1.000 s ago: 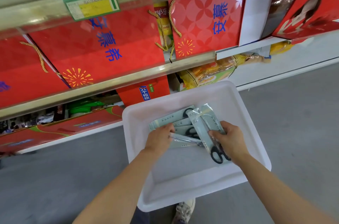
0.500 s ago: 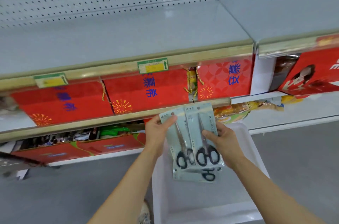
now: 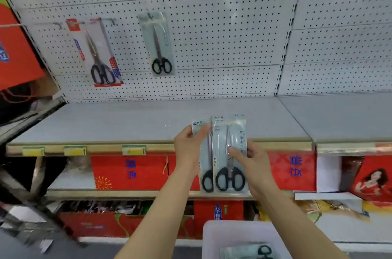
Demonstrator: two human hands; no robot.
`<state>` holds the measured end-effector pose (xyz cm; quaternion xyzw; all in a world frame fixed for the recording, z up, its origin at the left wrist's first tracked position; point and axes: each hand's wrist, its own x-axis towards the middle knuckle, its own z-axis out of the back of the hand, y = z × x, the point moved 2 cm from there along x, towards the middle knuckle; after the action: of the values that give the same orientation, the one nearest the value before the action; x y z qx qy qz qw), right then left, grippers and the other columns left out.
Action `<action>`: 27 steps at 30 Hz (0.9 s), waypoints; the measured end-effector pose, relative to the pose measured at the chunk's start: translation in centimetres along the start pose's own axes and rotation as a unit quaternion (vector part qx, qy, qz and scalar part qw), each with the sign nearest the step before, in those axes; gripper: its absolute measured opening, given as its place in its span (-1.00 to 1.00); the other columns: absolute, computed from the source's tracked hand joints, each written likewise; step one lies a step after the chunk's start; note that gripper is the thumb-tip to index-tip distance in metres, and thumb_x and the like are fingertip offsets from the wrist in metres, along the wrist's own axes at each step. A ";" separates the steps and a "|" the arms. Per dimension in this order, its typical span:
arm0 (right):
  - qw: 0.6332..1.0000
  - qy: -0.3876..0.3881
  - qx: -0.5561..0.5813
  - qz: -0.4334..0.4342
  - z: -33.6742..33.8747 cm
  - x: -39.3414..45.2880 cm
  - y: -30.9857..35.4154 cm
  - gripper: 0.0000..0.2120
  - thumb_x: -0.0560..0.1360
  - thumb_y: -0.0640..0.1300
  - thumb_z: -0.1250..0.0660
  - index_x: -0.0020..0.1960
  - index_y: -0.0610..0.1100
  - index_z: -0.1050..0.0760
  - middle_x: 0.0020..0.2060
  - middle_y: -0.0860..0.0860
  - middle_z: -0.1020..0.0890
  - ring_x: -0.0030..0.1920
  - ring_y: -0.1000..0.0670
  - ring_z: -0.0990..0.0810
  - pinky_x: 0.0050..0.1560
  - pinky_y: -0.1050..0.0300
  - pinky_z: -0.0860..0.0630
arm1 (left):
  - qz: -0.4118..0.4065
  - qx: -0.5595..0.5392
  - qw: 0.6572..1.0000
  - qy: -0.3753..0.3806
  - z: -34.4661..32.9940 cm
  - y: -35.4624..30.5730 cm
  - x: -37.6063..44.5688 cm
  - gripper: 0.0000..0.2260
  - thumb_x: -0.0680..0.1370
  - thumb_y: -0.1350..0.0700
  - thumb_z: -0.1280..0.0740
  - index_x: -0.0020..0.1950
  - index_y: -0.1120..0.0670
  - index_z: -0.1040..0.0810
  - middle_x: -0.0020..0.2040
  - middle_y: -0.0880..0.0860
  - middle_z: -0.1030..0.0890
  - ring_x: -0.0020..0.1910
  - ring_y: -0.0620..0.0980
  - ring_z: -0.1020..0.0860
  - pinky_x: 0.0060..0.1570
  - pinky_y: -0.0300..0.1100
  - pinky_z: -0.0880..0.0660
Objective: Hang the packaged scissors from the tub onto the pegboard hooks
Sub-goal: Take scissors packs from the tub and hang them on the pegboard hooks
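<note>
Two packaged scissors with black handles are held upright in front of the shelf edge. My left hand grips the top of the rear scissors pack. My right hand holds the front scissors pack by its right side, thumb across the blades. The white tub sits below at the bottom edge, with another scissors pack lying inside. On the white pegboard above hang a matching grey scissors pack and a red-trimmed scissors pack. A bare hook sticks out at the left.
A grey shelf runs below the pegboard, with yellow price tags on its front rail. Red gift boxes fill the shelf beneath. A red box juts in at the upper left.
Both hands lifted scissors packs out of the tub and raised them to shelf height. My view tilted up from the tub to the pegboard.
</note>
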<state>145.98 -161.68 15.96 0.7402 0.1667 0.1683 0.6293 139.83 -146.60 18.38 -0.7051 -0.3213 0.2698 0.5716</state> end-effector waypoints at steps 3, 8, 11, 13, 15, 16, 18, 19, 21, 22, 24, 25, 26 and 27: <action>1.000 0.000 0.006 0.026 -2.0 0.2 2.9 -0.83 0.48 -0.27 -0.42 0.01 -0.05 -0.62 -0.13 0.00 -0.74 -0.09 -0.03 -0.71 -0.03 0.01 -0.62 | -0.030 -0.022 0.999 0.028 0.9 -3.3 -0.3 -0.77 0.46 0.06 -0.50 0.01 0.19 -0.67 -0.04 0.05 -0.70 -0.04 -0.02 -0.61 0.10 -0.07 -0.54; 0.997 -0.009 0.029 0.067 -4.7 1.2 7.0 -0.84 0.47 -0.30 -0.42 -0.03 -0.08 -0.63 -0.20 0.01 -0.73 -0.14 0.00 -0.71 -0.15 0.19 -0.62 | -0.113 0.003 0.988 0.107 2.2 -7.5 -0.6 -0.69 0.55 0.33 -0.33 0.23 0.05 -0.55 0.08 0.06 -0.69 0.09 0.06 -0.64 0.06 -0.10 -0.58; 0.995 -0.011 0.044 0.085 -6.7 1.6 8.8 -0.84 0.46 -0.32 -0.43 -0.06 -0.08 -0.63 -0.21 0.01 -0.73 -0.14 0.00 -0.70 -0.14 0.18 -0.63 | -0.165 0.023 0.984 0.065 2.8 -9.2 -0.5 -0.50 0.56 0.32 -0.33 0.35 -0.19 -0.44 0.20 -0.01 -0.64 0.19 -0.04 -0.59 0.14 -0.19 -0.56; 0.994 -0.011 0.055 0.096 -8.0 2.0 9.9 -0.84 0.45 -0.33 -0.43 -0.06 -0.09 -0.63 -0.20 -0.02 -0.73 -0.12 -0.05 -0.70 -0.10 0.13 -0.62 | -0.194 0.017 0.980 0.031 3.3 -10.5 0.0 -0.39 0.54 0.31 -0.36 0.38 -0.32 -0.37 0.32 -0.01 -0.54 0.30 -0.08 -0.49 0.25 -0.15 -0.50; 0.993 -0.006 0.062 0.105 -9.2 2.5 11.0 -0.86 0.45 -0.32 -0.44 -0.04 -0.13 -0.63 -0.16 -0.09 -0.72 -0.07 -0.13 -0.69 -0.03 0.03 -0.62 | -0.224 0.018 0.974 0.007 3.7 -11.9 0.6 -0.34 0.53 0.32 -0.37 0.39 -0.36 -0.36 0.38 -0.06 -0.47 0.34 -0.16 -0.43 0.28 -0.14 -0.47; 0.992 -0.004 0.061 0.112 -9.8 2.7 11.6 -0.87 0.45 -0.31 -0.44 -0.03 -0.15 -0.62 -0.14 -0.12 -0.72 -0.05 -0.17 -0.68 0.00 -0.04 -0.62 | -0.236 0.017 0.972 -0.003 3.8 -12.6 1.0 -0.33 0.53 0.33 -0.36 0.41 -0.36 -0.35 0.39 -0.11 -0.46 0.33 -0.22 -0.41 0.27 -0.16 -0.45; 0.989 -0.001 0.060 0.137 -10.9 3.1 13.0 -0.82 0.45 -0.33 -0.43 0.01 -0.13 -0.61 -0.11 -0.11 -0.72 -0.03 -0.18 -0.68 0.05 -0.10 -0.61 | -0.256 0.012 0.967 -0.009 4.1 -14.0 2.0 -0.33 0.54 0.34 -0.34 0.44 -0.32 -0.34 0.41 -0.18 -0.44 0.33 -0.26 -0.41 0.28 -0.21 -0.43; 0.987 -0.002 0.061 0.149 -11.4 3.4 13.7 -0.75 0.45 -0.35 -0.42 0.06 -0.08 -0.60 -0.10 -0.07 -0.72 -0.03 -0.12 -0.69 0.03 -0.08 -0.62 | -0.263 0.016 0.965 -0.009 4.2 -14.8 2.7 -0.34 0.54 0.34 -0.33 0.45 -0.30 -0.33 0.42 -0.19 -0.44 0.35 -0.22 -0.41 0.30 -0.18 -0.43; 0.983 -0.008 0.065 0.169 -12.3 3.9 15.1 -0.56 0.46 -0.36 -0.41 0.22 0.05 -0.54 -0.09 0.02 -0.73 -0.05 0.01 -0.70 -0.03 0.06 -0.63 | -0.270 0.022 0.963 -0.011 4.3 -16.4 4.2 -0.35 0.55 0.33 -0.32 0.45 -0.30 -0.33 0.43 -0.14 -0.44 0.40 -0.10 -0.41 0.37 -0.06 -0.40; 0.982 -0.011 0.067 0.176 -12.6 4.2 15.8 -0.46 0.46 -0.36 -0.41 0.30 0.12 -0.47 -0.10 0.06 -0.73 -0.06 0.06 -0.70 -0.06 0.14 -0.62 | -0.274 0.023 0.961 -0.011 4.4 -17.2 5.0 -0.35 0.55 0.33 -0.32 0.45 -0.30 -0.33 0.44 -0.10 -0.45 0.41 -0.05 -0.41 0.39 0.00 -0.38; 0.980 -0.021 0.075 0.185 -13.3 4.8 17.0 -0.34 0.47 -0.36 -0.40 0.40 0.18 -0.37 -0.09 0.10 -0.73 -0.06 0.10 -0.70 -0.10 0.22 -0.62 | -0.276 0.025 0.961 -0.013 4.5 -18.7 6.4 -0.36 0.55 0.34 -0.31 0.47 -0.24 -0.33 0.46 -0.07 -0.43 0.44 -0.07 -0.37 0.43 0.03 -0.34; 0.978 -0.025 0.079 0.190 -13.6 5.1 17.4 -0.33 0.47 -0.37 -0.40 0.42 0.17 -0.36 -0.08 0.10 -0.73 -0.05 0.10 -0.70 -0.10 0.22 -0.62 | -0.275 0.023 0.961 -0.013 4.6 -19.4 7.0 -0.37 0.55 0.34 -0.32 0.48 -0.21 -0.34 0.47 -0.05 -0.42 0.45 -0.09 -0.36 0.43 0.02 -0.34; 0.977 -0.029 0.082 0.195 -13.9 5.4 17.8 -0.33 0.47 -0.37 -0.40 0.43 0.15 -0.36 -0.06 0.09 -0.73 -0.05 0.10 -0.70 -0.09 0.21 -0.63 | -0.273 0.020 0.962 -0.014 4.6 -19.9 7.8 -0.37 0.54 0.34 -0.33 0.48 -0.20 -0.34 0.47 -0.02 -0.42 0.44 -0.08 -0.37 0.43 0.01 -0.34; 0.976 -0.033 0.085 0.199 -14.3 5.6 18.1 -0.33 0.47 -0.38 -0.40 0.44 0.13 -0.37 -0.06 0.09 -0.73 -0.05 0.10 -0.70 -0.07 0.19 -0.64 | -0.270 0.018 0.963 -0.015 4.7 -20.3 8.5 -0.38 0.54 0.34 -0.34 0.48 -0.20 -0.35 0.46 -0.01 -0.42 0.43 -0.07 -0.39 0.42 0.00 -0.36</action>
<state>145.06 -149.38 36.18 0.8145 0.0090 0.2504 0.5233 138.86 -134.36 37.24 -0.5779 -0.5033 0.1218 0.6308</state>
